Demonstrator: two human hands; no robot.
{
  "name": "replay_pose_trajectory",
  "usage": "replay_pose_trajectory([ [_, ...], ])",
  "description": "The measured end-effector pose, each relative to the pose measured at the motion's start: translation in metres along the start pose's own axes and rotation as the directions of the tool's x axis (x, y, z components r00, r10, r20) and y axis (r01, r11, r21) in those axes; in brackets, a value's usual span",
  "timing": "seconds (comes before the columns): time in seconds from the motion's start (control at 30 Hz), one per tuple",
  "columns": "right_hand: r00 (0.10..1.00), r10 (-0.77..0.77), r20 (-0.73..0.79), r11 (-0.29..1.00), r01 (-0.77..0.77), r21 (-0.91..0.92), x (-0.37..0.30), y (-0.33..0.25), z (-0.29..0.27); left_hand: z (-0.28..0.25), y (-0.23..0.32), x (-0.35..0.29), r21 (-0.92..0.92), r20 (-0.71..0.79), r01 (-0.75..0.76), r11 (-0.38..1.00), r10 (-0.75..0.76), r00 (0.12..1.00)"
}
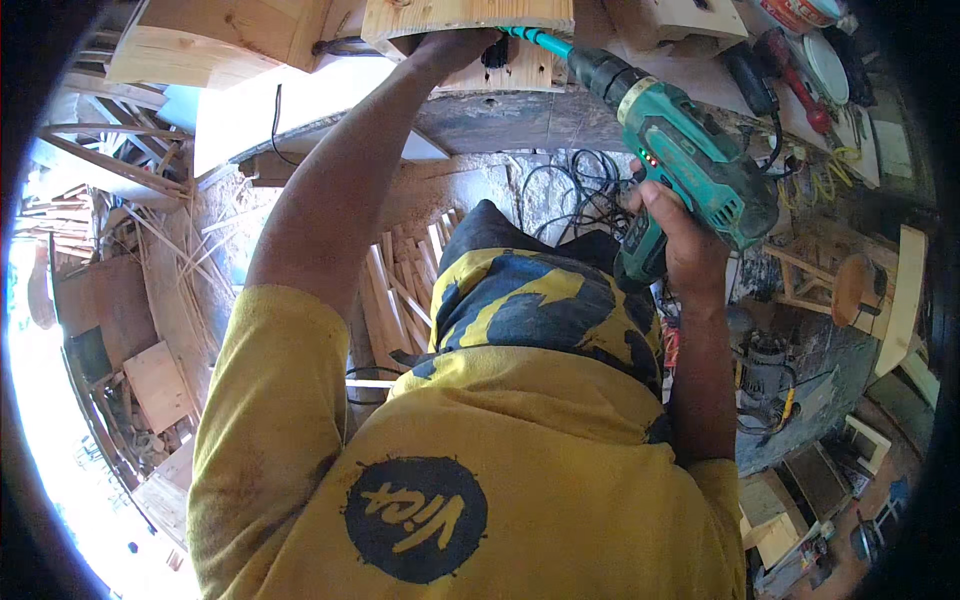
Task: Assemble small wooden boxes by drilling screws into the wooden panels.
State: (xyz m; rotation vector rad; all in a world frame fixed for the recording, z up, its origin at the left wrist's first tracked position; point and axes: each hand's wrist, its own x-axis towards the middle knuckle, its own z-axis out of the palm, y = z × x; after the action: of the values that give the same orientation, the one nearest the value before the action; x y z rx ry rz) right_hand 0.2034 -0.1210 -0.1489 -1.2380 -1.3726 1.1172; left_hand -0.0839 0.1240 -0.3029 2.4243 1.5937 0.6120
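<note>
My right hand (pixel 675 225) grips a green cordless drill (pixel 690 150) by its handle, with small red and green lights lit on its side. From the black chuck, a bent turquoise shaft (pixel 540 38) runs left to a pale wooden box-like piece (pixel 470 15) at the top of the view. My left hand (pixel 455 52) reaches under the front edge of that piece, close to the shaft's tip. Its fingers are drawn together in shadow, and whatever they pinch is hidden. A small black bristly-looking thing (pixel 495 55) lies beside the left fingertips.
The workbench edge (pixel 520 122) runs across in front of me. Another wooden box (pixel 220 40) stands left, one more (pixel 680 20) right. Tools, including a black corded tool (pixel 750 80), crowd the bench's right side. Black cables (pixel 590 190) and wood strips (pixel 395 290) lie below.
</note>
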Motion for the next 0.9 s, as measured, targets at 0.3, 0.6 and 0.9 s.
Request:
replay_pose_trajectory([
  [0.3,0.998,0.057,0.016,0.995,-0.055,-0.080,-0.005,0.000,-0.006,-0.017,0.029,-0.005,0.235,0.132,-0.136,0.962,0.107,0.985],
  [0.6,1.000,-0.020,-0.011,1.000,0.020,-0.014,-0.006,0.004,-0.004,0.003,0.004,0.007,0.252,0.322,-0.134,0.958,0.047,0.945],
  [0.9,0.999,0.015,0.040,0.996,-0.011,-0.085,-0.013,0.016,-0.010,0.032,-0.003,0.013,-0.035,0.093,0.125,0.991,-0.122,0.988],
])
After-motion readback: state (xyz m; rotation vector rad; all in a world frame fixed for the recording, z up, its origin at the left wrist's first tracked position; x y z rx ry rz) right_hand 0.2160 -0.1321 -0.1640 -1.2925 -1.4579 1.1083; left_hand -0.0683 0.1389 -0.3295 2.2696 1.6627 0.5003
